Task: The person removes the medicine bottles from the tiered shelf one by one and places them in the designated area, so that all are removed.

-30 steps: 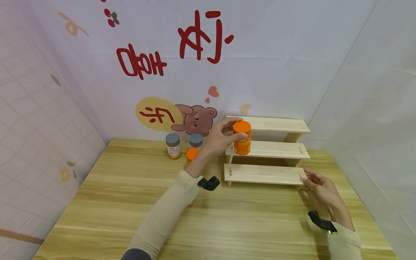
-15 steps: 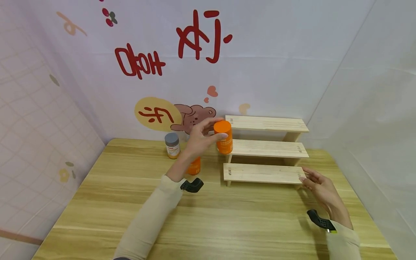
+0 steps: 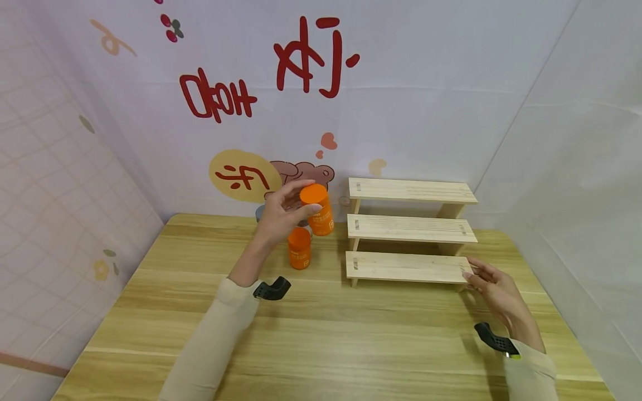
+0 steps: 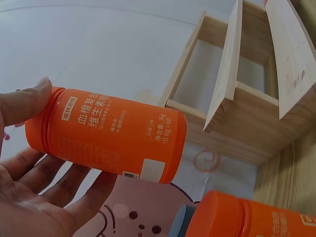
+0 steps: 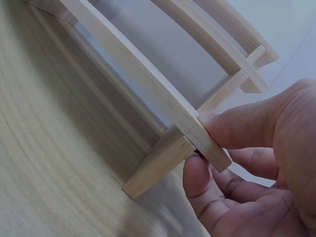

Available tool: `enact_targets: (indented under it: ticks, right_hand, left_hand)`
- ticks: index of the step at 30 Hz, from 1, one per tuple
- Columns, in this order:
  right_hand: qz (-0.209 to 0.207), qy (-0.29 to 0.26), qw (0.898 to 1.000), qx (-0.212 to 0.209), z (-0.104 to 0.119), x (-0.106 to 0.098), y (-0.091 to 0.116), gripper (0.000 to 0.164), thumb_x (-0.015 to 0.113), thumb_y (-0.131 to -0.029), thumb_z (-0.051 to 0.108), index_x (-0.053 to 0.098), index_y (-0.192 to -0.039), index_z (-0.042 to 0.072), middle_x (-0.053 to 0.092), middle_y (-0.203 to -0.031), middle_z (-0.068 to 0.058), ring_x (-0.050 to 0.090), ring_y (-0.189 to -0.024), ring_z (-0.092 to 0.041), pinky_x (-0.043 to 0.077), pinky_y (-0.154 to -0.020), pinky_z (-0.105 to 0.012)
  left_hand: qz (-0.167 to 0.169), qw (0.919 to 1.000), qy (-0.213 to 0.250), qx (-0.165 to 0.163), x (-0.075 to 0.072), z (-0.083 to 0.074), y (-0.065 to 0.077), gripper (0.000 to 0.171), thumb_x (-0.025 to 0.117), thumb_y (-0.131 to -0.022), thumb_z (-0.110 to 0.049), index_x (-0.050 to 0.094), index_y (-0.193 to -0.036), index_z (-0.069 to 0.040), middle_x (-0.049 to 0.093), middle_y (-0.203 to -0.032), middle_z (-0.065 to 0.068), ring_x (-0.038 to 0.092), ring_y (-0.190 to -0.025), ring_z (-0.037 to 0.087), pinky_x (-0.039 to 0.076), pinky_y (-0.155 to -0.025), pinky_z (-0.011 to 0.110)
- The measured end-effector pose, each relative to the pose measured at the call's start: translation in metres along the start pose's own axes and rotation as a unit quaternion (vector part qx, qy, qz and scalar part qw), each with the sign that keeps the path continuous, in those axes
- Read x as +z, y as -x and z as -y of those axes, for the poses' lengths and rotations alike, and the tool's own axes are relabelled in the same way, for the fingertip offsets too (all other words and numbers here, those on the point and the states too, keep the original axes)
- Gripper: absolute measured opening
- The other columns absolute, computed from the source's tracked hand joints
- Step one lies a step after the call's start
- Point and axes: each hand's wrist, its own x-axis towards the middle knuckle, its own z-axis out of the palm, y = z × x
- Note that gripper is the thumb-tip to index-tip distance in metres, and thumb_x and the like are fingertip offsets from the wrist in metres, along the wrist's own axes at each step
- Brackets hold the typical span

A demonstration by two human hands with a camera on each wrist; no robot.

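Note:
My left hand point(image 3: 278, 218) grips an orange bottle point(image 3: 318, 210) near its lid, thumb on one side and fingers on the other. The bottle is tilted and held up left of the three-tier wooden shelf point(image 3: 411, 228). In the left wrist view its printed label point(image 4: 108, 131) shows white lettering. Below it a second orange bottle point(image 3: 299, 249) stands on the table. My right hand point(image 3: 499, 294) pinches the right end of the shelf's lowest board point(image 5: 163, 98), thumb above and fingers below.
Behind my left hand stand grey-lidded bottles, mostly hidden; one grey lid point(image 3: 259, 213) peeks out. A white printed backdrop point(image 3: 426, 83) rises behind the wooden table point(image 3: 351, 345), and a pale wall panel point(image 3: 582, 195) borders the right side.
My left hand has carried the orange bottle leftward, from in front of the shelf's middle tier to beside the shelf, and the bottle has tilted. My right hand stays on the lowest board.

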Motion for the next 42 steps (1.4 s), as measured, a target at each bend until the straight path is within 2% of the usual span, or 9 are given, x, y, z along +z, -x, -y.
enact_targets:
  ticks: [5,13,19,24,31,35,38,42]
  right_hand:
    - [0.000,0.000,1.000,0.002,0.000,0.001,0.000,0.075,0.063,-0.103,0.033,0.027,-0.160,-0.001,0.053,-0.117,0.012,0.062,-0.099,0.007,0.058,-0.086,-0.019]
    - [-0.003,-0.004,1.000,0.001,-0.003,0.001,0.001,0.074,0.063,-0.103,0.031,0.028,-0.160,-0.001,0.055,-0.115,0.016,0.062,-0.099,0.007,0.058,-0.085,-0.019]
    - [-0.003,-0.006,1.000,0.002,-0.005,0.000,0.002,0.075,0.064,-0.103,0.031,0.027,-0.161,0.000,0.055,-0.115,0.015,0.062,-0.099,0.007,0.058,-0.085,-0.019]
    - [0.000,-0.017,1.000,0.007,-0.006,-0.001,0.001,0.076,0.065,-0.102,0.030,0.026,-0.161,0.001,0.056,-0.114,0.014,0.062,-0.097,0.005,0.057,-0.084,-0.019]
    - [-0.002,-0.009,1.000,0.006,-0.007,-0.002,-0.001,0.075,0.064,-0.103,0.030,0.027,-0.161,0.001,0.056,-0.114,0.014,0.061,-0.096,0.003,0.057,-0.083,-0.019]
    - [-0.002,0.000,1.000,0.008,-0.006,-0.003,-0.001,0.074,0.063,-0.103,0.031,0.027,-0.162,0.003,0.056,-0.114,0.014,0.062,-0.097,0.005,0.057,-0.084,-0.019]
    - [-0.001,0.006,1.000,0.010,-0.005,-0.003,-0.001,0.074,0.063,-0.103,0.032,0.028,-0.162,0.003,0.056,-0.114,0.014,0.062,-0.097,0.006,0.057,-0.084,-0.018]
    - [-0.002,0.012,1.000,0.008,-0.003,-0.002,-0.001,0.074,0.063,-0.103,0.034,0.029,-0.161,0.004,0.056,-0.114,0.015,0.063,-0.098,0.007,0.058,-0.084,-0.019]
  left_hand:
    - [-0.019,0.9997,-0.010,0.010,-0.015,-0.001,0.008,0.052,0.077,-0.092,-0.008,0.060,-0.141,-0.012,0.066,-0.136,0.010,0.066,-0.115,0.020,0.058,-0.094,0.025]
    - [-0.048,0.9985,-0.025,0.010,-0.043,0.001,0.025,0.052,0.074,-0.094,-0.006,0.058,-0.143,-0.007,0.063,-0.138,0.013,0.063,-0.120,0.014,0.054,-0.099,0.020]
    - [-0.061,0.9979,-0.019,0.009,-0.060,0.010,0.037,0.052,0.073,-0.095,-0.005,0.056,-0.144,-0.003,0.063,-0.135,0.009,0.063,-0.119,0.011,0.055,-0.097,0.018]
    - [-0.070,0.9973,-0.021,-0.004,-0.071,0.020,0.046,0.051,0.073,-0.095,-0.007,0.056,-0.143,-0.004,0.063,-0.134,0.002,0.062,-0.119,0.008,0.054,-0.096,0.017]
    - [-0.065,0.9959,-0.050,-0.036,-0.083,0.040,0.058,0.053,0.073,-0.095,-0.007,0.055,-0.145,-0.003,0.058,-0.144,0.015,0.060,-0.122,0.007,0.052,-0.099,0.015]
    - [-0.052,0.9943,-0.062,-0.068,-0.089,0.056,0.064,0.054,0.072,-0.095,-0.005,0.054,-0.146,-0.006,0.053,-0.151,0.015,0.056,-0.132,0.016,0.049,-0.103,0.013]
    - [-0.037,0.9923,-0.073,-0.093,-0.092,0.068,0.068,0.055,0.070,-0.096,-0.003,0.052,-0.148,-0.006,0.050,-0.154,0.015,0.051,-0.140,0.026,0.048,-0.109,0.021]
    - [-0.014,0.9888,-0.092,-0.117,-0.095,0.081,0.073,0.056,0.068,-0.097,-0.002,0.051,-0.149,-0.007,0.050,-0.154,0.016,0.048,-0.142,0.033,0.041,-0.119,0.042]
